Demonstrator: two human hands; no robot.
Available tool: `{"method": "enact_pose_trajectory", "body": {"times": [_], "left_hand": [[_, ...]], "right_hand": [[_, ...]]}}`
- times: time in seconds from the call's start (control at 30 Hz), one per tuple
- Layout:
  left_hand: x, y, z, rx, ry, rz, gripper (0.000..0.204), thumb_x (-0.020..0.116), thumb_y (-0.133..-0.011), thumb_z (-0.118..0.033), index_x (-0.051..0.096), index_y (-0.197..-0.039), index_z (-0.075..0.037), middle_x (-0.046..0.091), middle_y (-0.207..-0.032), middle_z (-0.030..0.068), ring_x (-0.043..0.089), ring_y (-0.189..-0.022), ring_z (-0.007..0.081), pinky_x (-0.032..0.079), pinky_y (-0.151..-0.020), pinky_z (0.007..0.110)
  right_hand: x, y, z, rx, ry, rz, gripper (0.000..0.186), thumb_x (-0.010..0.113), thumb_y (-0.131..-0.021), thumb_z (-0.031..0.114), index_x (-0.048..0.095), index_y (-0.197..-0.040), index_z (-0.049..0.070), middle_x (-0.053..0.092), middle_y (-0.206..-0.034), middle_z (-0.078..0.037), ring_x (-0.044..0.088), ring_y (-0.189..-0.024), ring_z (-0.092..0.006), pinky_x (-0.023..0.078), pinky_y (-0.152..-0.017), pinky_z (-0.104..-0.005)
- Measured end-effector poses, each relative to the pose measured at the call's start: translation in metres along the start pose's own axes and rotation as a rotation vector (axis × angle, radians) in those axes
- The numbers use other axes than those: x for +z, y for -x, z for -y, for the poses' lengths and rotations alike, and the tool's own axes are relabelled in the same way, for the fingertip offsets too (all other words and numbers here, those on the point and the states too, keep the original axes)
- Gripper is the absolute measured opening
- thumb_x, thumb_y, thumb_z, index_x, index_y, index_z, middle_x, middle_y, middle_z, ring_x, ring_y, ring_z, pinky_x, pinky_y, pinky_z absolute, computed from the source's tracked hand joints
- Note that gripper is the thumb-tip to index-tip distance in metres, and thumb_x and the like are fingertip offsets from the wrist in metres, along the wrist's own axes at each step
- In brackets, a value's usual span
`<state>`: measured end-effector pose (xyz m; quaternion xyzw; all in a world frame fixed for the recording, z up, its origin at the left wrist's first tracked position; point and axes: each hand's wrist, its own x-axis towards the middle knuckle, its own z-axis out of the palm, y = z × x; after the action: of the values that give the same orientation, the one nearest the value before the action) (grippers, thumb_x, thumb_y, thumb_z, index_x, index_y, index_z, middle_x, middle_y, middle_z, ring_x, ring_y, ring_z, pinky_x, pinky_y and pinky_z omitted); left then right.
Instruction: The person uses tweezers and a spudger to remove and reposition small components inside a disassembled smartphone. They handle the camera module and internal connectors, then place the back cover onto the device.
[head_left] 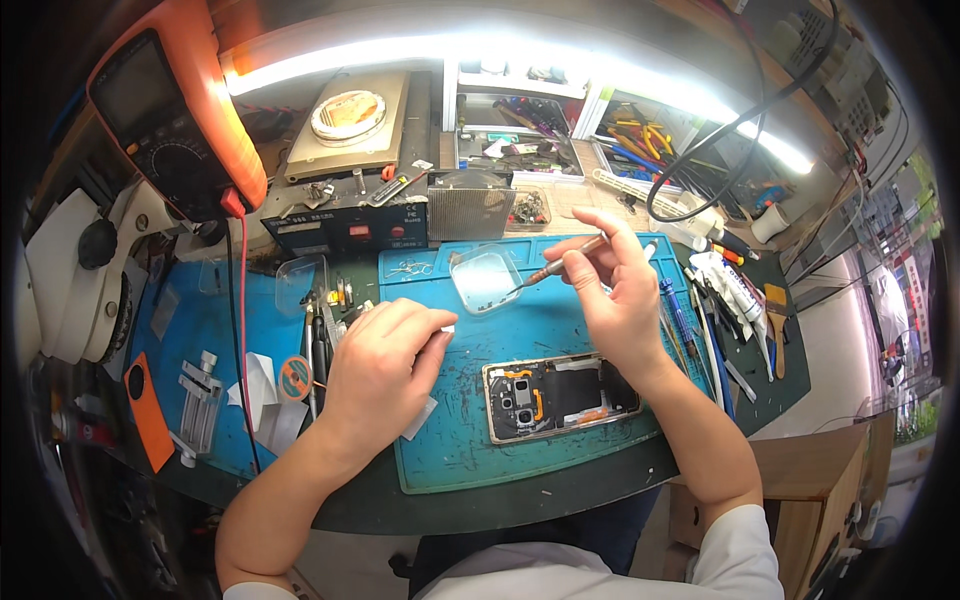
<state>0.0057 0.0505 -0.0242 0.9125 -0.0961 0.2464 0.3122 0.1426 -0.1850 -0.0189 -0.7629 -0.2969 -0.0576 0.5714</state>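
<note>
My right hand (617, 285) grips a slim screwdriver (562, 267) like a pen. Its tip reaches down into a clear plastic box (470, 258), where several tiny dark screws (496, 301) lie near the front side. Thumb and forefinger of my left hand (385, 360) are pinched together, with a small white piece (449, 328) showing at their tips; its kind is too small to tell. On the blue mat (450, 462), below my right hand, lies an opened smartphone (563, 398) with its inner parts and camera modules exposed. My right wrist covers its far right corner.
An orange multimeter (170, 120) stands at the upper left, its leads hanging down. A metal clamp (198, 400), a solder spool (295, 378) and an orange phone back (148, 412) lie left. Tweezers and brushes (776, 320) crowd the right. A black cable (735, 125) loops above.
</note>
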Motion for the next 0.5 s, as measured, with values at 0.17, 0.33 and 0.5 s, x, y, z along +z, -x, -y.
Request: {"method": "enact_pose_trajectory", "body": {"times": [0.17,0.33,0.5], "left_hand": [[0.001,-0.001,0.000,-0.001,-0.012,-0.002,0.017,0.078,-0.093,0.001,0.078,-0.110,0.000,0.075,-0.098,0.0139,0.071,-0.089,0.0318,0.057,-0.076,0.040],[0.002,-0.001,0.003,-0.036,0.005,0.004,0.020,0.078,-0.093,0.002,0.078,-0.113,0.000,0.075,-0.101,0.0132,0.071,-0.087,0.0269,0.058,-0.072,0.036],[0.004,-0.002,0.005,-0.062,0.049,-0.010,0.024,0.082,-0.092,-0.001,0.078,-0.116,-0.001,0.074,-0.104,0.0107,0.072,-0.085,0.0219,0.058,-0.071,0.035]], "right_hand": [[-0.003,-0.001,-0.005,0.004,-0.013,0.037,0.045,0.067,-0.107,0.002,0.055,-0.150,-0.001,0.082,-0.107,-0.015,0.080,-0.098,-0.0188,0.062,-0.091,-0.0339],[-0.003,-0.002,0.002,-0.054,-0.012,-0.008,0.044,0.068,-0.107,0.003,0.055,-0.150,-0.002,0.083,-0.107,-0.014,0.080,-0.096,-0.0185,0.062,-0.091,-0.0329],[-0.001,0.001,0.010,-0.081,-0.025,0.014,0.044,0.071,-0.106,0.004,0.057,-0.147,-0.003,0.083,-0.107,-0.014,0.081,-0.097,-0.0193,0.062,-0.091,-0.0320]]}}
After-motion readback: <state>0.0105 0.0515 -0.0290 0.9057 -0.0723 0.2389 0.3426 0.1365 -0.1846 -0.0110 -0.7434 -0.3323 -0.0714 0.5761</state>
